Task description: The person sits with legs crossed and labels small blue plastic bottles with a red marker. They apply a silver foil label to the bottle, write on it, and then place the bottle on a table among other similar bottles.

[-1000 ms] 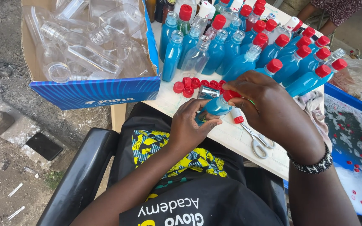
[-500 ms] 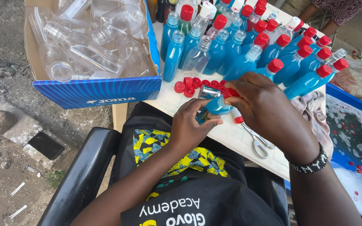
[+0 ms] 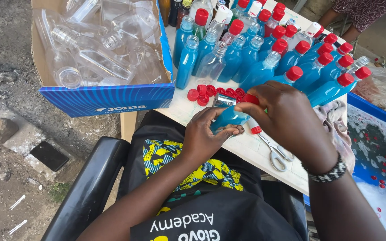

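Blue bottle (image 3: 228,117): held tilted just above the near edge of the tabletop (image 3: 188,111).
Left hand (image 3: 204,136): clenched around the bottle's base.
Right hand (image 3: 287,118): closed over the red cap (image 3: 250,98) at the neck.
Scissors (image 3: 274,151): lying just beside the right hand.
Loose red caps (image 3: 208,92): lying behind the bottle.

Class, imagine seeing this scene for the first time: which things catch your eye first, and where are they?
Rows of blue-filled bottles, many red-capped, crowd the table's far side. At the centre, the left hand grips one blue bottle while the right hand covers its red cap. A cardboard box of empty clear bottles sits at left.
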